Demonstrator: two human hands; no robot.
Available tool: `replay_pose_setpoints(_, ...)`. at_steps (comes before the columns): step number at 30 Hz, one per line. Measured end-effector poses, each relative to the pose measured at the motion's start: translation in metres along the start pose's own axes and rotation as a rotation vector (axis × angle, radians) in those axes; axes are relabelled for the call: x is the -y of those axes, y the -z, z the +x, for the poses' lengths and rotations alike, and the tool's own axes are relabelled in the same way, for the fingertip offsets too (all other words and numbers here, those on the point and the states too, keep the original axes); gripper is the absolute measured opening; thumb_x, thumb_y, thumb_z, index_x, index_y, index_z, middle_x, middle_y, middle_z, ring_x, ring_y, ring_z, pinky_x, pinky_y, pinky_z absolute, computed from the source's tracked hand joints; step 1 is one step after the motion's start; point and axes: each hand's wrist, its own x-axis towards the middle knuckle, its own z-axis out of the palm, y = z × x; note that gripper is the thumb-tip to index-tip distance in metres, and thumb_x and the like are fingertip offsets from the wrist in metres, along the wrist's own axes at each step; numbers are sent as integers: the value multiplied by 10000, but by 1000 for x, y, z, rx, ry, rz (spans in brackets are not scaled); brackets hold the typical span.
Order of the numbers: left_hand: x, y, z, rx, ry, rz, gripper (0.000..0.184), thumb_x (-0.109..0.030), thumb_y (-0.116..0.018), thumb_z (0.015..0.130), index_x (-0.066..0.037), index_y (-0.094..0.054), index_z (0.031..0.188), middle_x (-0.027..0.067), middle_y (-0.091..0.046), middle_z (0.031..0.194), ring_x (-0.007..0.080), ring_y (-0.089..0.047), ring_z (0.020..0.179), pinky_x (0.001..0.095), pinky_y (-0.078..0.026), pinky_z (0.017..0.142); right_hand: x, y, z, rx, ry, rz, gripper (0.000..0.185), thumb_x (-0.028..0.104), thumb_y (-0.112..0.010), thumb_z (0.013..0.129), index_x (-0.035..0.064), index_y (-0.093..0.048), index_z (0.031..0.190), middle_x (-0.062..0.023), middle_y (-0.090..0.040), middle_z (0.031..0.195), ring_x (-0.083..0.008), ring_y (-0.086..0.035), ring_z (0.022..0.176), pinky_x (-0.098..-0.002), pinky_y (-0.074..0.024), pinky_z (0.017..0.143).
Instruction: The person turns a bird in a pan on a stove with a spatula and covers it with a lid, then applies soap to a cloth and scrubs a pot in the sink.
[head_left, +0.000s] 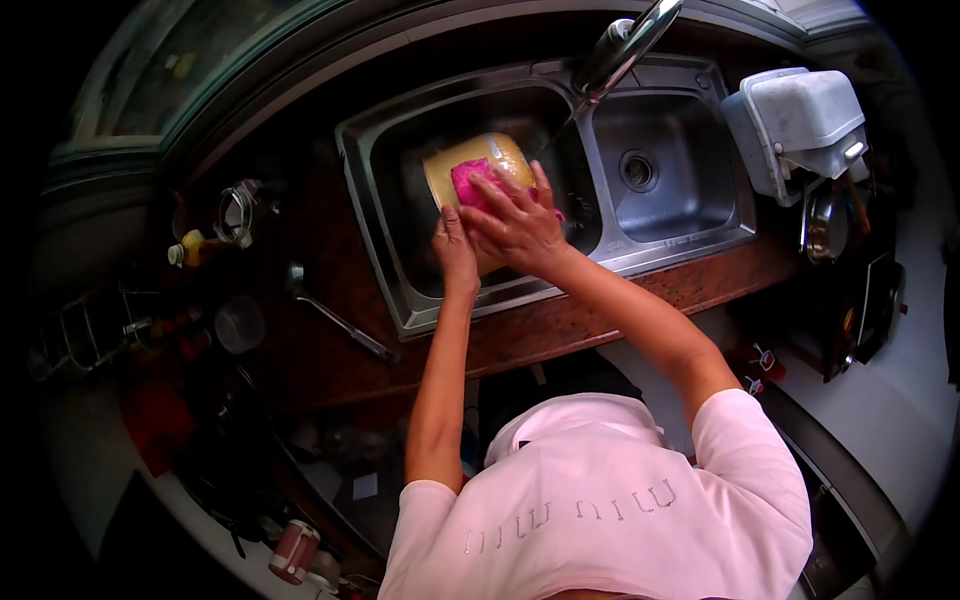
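A yellow, rounded container (pixel 445 165) lies tilted on its side over the left basin of the steel sink (pixel 362 225). My left hand (pixel 456 255) grips it at the near left rim, thumb up along the edge. A bright pink cloth (pixel 468 181) is pressed against the container's side under my right hand (pixel 522 218). The fingers of that hand lie spread over the cloth and hide part of it. The container's underside and the tips of my left fingers are out of sight.
A chrome faucet (pixel 630 50) reaches over the sink from behind. The right basin (pixel 685 190) has a drain. A white lidded bin (pixel 800 125) stands at the right. A ladle (pixel 345 325) lies on the brown counter (pixel 560 335), near a clear plastic tub (pixel 240 323) and a glass jar (pixel 235 213).
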Motion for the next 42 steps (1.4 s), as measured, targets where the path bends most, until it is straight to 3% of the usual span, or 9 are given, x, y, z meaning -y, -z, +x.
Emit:
replay_pose_setpoints(3,-9,0,-9,25,-124,242,429,-387,-439,996,-5,-597,880,-25,-538,754,79,-456,706,270,-417,623,-20,-41,31,25,-333,95,227,319,-564,845,162,-647,987,-98,-627,1083,-287,-604,1012,-418,-475,846)
replay_pose_setpoints(6,-23,14,-19,188,-152,482,443,-380,-442,997,-8,-562,791,-45,-449,666,66,-386,649,256,-368,563,-87,-49,76,651,-798,341,417,432,-466,856,125,-672,1050,-182,-657,1034,-345,-633,959,-421,-501,846)
replay_pose_setpoints(10,-15,16,-26,137,-100,350,438,-406,-445,991,-15,-574,841,-47,-479,719,62,-401,681,236,-368,600,-105,-69,79,838,-739,402,475,459,-487,793,163,-664,1118,-168,-656,1065,-326,-633,981,-398,-496,853)
replay_pose_setpoints(14,0,11,-12,-10,-47,199,442,-384,-433,1000,-2,-583,836,-37,-496,724,57,-398,697,241,-379,606,-26,-43,53,276,-287,212,338,342,-614,756,117,-681,999,-111,-667,977,-287,-647,904,-389,-499,826)
replay_pose_setpoints(20,-9,18,5,4,97,-513,577,-477,-420,962,-29,-421,1325,106,-524,1294,254,-540,1143,385,-457,968,36,-10,-35,-161,-95,-76,270,327,-656,791,134,-565,956,-117,-507,1304,-302,-461,1239,-433,-340,1031)
replay_pose_setpoints(26,-13,26,0,129,45,-614,641,-515,-463,921,-62,-381,1368,74,-450,1381,252,-453,1243,414,-397,1032,21,-21,-50,-523,-743,607,283,242,-530,915,51,-510,1124,-196,-298,1456,-293,-404,1274,-425,-285,1067)
replay_pose_setpoints(28,-14,32,-7,118,71,-603,648,-516,-456,924,-64,-365,1379,75,-437,1391,250,-447,1249,414,-392,1036,1,-19,-42,-589,-999,907,296,232,-487,946,4,-526,1131,-157,-487,1271,-230,-512,1083,-353,-385,969)
replay_pose_setpoints(34,-45,49,-19,160,113,-365,627,-510,-409,955,-25,-391,1352,92,-476,1344,230,-487,1203,376,-417,1004,-81,-33,-13,50,-1271,1579,282,295,-526,942,45,-583,1057,-51,-605,1009,-125,-561,924,-259,-431,852)
replay_pose_setpoints(42,-46,33,-25,98,80,-79,524,-434,-408,989,36,-557,1169,76,-630,1098,155,-596,970,284,-478,849,-73,-33,42,-83,-676,934,233,278,-625,870,48,-610,906,-50,-580,816,-157,-529,868,-293,-432,805)
